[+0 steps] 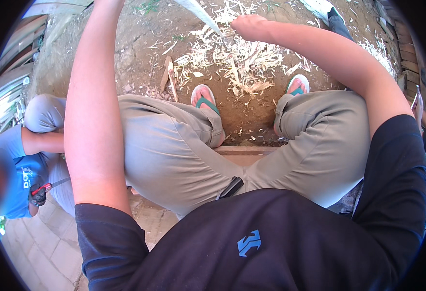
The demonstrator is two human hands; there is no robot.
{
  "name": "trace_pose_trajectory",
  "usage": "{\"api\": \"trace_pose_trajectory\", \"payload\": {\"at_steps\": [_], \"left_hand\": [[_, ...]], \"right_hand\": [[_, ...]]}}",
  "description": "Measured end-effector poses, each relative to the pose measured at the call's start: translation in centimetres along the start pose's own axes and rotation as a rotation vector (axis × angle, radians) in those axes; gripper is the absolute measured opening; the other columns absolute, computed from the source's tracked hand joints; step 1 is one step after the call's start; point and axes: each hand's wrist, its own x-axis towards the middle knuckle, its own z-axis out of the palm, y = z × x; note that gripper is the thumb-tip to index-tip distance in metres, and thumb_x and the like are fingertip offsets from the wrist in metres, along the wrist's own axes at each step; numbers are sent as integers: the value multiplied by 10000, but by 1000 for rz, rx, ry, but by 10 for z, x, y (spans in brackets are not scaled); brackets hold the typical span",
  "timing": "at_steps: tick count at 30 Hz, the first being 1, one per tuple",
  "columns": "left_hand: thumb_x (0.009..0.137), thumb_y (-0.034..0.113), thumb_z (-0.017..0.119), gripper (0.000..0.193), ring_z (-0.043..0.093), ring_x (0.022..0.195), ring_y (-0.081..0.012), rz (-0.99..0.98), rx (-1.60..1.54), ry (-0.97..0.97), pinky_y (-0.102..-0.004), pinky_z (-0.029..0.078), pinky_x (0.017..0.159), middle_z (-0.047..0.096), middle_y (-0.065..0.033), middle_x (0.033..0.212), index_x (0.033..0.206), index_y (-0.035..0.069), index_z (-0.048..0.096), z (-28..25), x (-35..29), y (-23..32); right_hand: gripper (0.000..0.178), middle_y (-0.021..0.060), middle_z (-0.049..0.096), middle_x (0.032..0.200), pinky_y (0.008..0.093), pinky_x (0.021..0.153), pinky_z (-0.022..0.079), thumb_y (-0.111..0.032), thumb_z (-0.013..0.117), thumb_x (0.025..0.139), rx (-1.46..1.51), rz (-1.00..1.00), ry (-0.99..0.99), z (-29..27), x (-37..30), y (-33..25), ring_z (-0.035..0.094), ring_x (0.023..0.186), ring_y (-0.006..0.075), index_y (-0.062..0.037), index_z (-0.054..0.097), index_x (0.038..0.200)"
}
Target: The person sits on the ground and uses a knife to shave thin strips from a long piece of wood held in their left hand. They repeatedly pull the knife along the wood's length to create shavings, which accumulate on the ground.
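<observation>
My right hand (249, 26) is closed at the far end of my outstretched arm, over the wood shavings. What it grips, if anything, is too small to make out; a thin dark bit shows by the fingers. A pale, flat, tapering strip (198, 14) slants down from the top edge, its narrow end close to those fingers. My left forearm (94, 97) reaches straight up and out of the picture, so the left hand is hidden. Pale curled shavings (251, 58) lie heaped on the dirt below the right hand.
My feet in green-strapped flip-flops (205, 99) stand either side of the shavings. At left a person in a blue shirt (24, 179) holds a red-handled tool (40, 188) in a gloved hand. Another person's shoe (319, 7) shows at top right. A wood piece (167, 72) lies on the ground.
</observation>
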Motion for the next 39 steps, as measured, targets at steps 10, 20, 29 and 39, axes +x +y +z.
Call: {"api": "trace_pose_trajectory", "payload": {"at_steps": [10, 20, 29, 39], "left_hand": [[970, 126, 660, 336, 642, 1052, -285, -41, -59, -15, -384, 490, 930, 685, -189, 1151, 1231, -82, 622, 4, 0, 2], [972, 123, 665, 338, 656, 989, -261, -57, -84, -29, -372, 521, 867, 682, -166, 1116, 1245, -66, 602, 2, 0, 2], [973, 120, 670, 343, 669, 933, -239, -81, -121, -51, -362, 550, 810, 680, -145, 1084, 1257, -52, 584, 0, 0, 2], [979, 131, 669, 372, 687, 870, -221, -325, -364, -181, -345, 577, 754, 680, -122, 1053, 1289, -35, 547, 5, -4, 37]], "right_hand": [[265, 186, 697, 1210, 431, 907, 600, -65, 598, 952, -128, -8, -1, -3, -14, 14, 705, 1126, 322, -21, 672, 1202], [272, 162, 695, 1208, 405, 907, 595, -66, 587, 958, -214, -39, 77, 8, -19, 3, 710, 1120, 297, -55, 611, 1229], [238, 134, 751, 999, 388, 782, 628, -84, 604, 959, -131, -50, 98, 20, -27, -5, 759, 952, 279, -52, 632, 1193], [221, 141, 752, 1057, 395, 812, 626, -58, 632, 917, -144, 21, 87, -4, -3, 12, 744, 1016, 272, -51, 693, 1129]]}}
